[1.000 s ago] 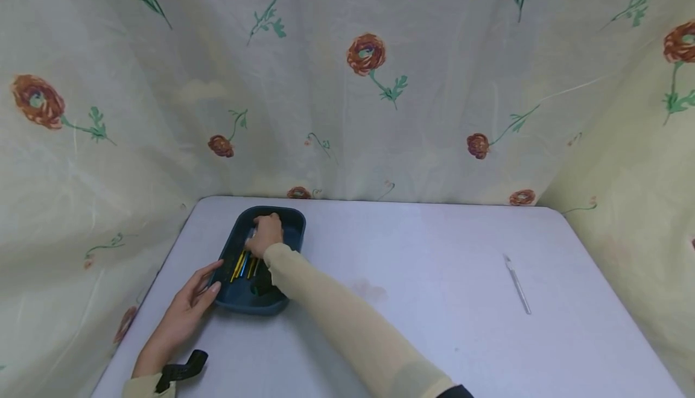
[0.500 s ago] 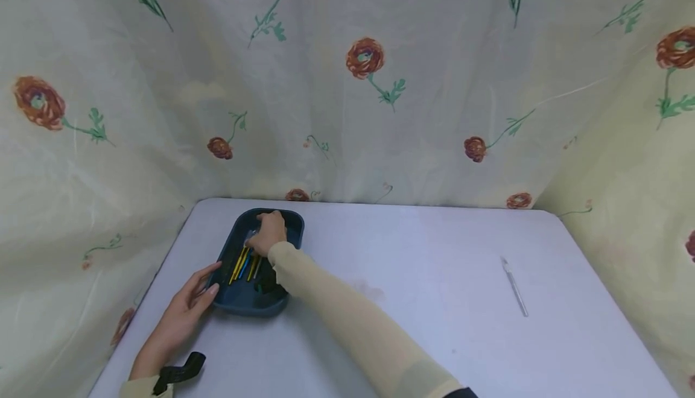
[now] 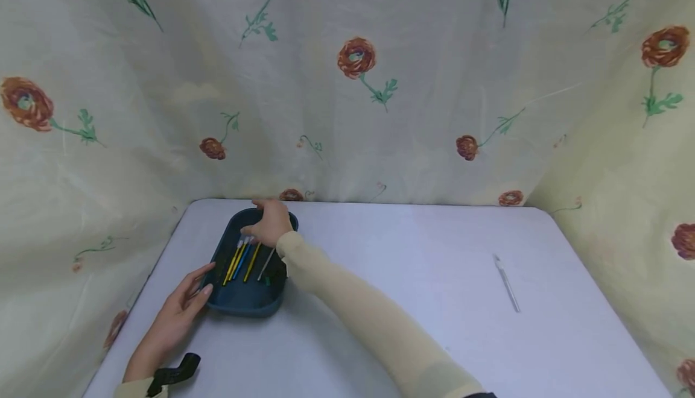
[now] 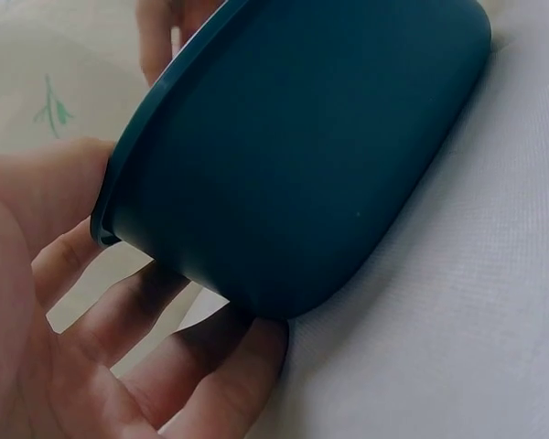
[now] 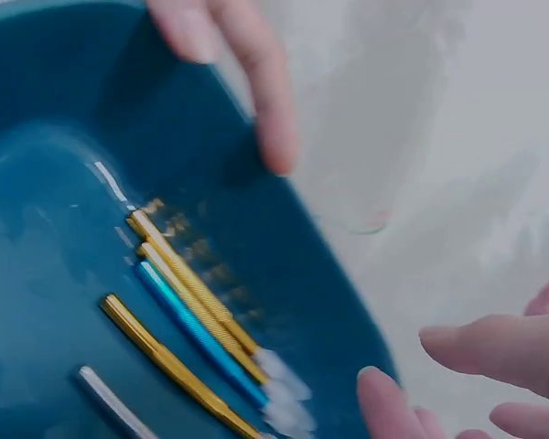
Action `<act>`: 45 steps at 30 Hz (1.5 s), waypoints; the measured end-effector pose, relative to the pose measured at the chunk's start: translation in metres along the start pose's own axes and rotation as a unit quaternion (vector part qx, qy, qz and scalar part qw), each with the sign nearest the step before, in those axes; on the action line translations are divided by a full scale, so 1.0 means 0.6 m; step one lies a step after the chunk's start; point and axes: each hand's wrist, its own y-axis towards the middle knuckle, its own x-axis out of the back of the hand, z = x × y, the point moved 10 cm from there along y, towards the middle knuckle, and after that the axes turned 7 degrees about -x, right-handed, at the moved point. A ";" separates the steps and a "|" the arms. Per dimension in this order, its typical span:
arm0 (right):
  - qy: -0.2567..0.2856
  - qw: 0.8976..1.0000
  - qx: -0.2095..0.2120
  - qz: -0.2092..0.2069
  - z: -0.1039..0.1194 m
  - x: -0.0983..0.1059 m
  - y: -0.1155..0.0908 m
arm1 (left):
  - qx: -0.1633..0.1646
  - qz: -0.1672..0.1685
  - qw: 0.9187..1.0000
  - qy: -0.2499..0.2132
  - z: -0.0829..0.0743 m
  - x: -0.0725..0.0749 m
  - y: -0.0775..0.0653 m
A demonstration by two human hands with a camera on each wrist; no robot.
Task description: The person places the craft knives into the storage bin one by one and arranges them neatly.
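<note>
A dark teal tray (image 3: 244, 307) sits on the left of the white table. My left hand (image 3: 176, 313) holds its near left corner, with thumb and index finger at the rim and other fingers against the outer wall (image 4: 284, 155). Inside lie slim craft knives with ribbed metal handles and whitish caps: gold ones (image 5: 178, 361), a blue one (image 5: 197, 329) and a silver one (image 5: 110, 398). My right hand (image 3: 269, 220) is over the tray's far end, its thumb and fingers spread and nothing seen between them. The sleeve hides the tray's right side.
A lone silver craft knife (image 3: 507, 283) with a clear cap lies on the right of the table (image 3: 391, 265). Flower-printed curtain (image 3: 412, 145) hangs behind the table and along both sides. A black strap (image 3: 174, 375) is round the left wrist.
My right hand has moved away from the craft knives toward the tray's far rim, uncovering their capped ends and the silver one. The left hand stays at the corner. The head view has shifted slightly.
</note>
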 end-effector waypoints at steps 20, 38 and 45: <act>0.087 0.990 0.087 0.075 -0.003 0.180 -0.105 | 0.029 0.002 0.999 0.016 0.002 -0.002 0.000; 0.083 0.991 0.084 0.056 -0.123 0.351 -0.224 | 0.055 0.007 0.998 0.011 0.009 -0.008 0.002; 0.052 0.995 0.082 0.032 -0.175 0.403 -0.266 | 0.045 0.004 0.999 0.006 0.009 -0.011 0.002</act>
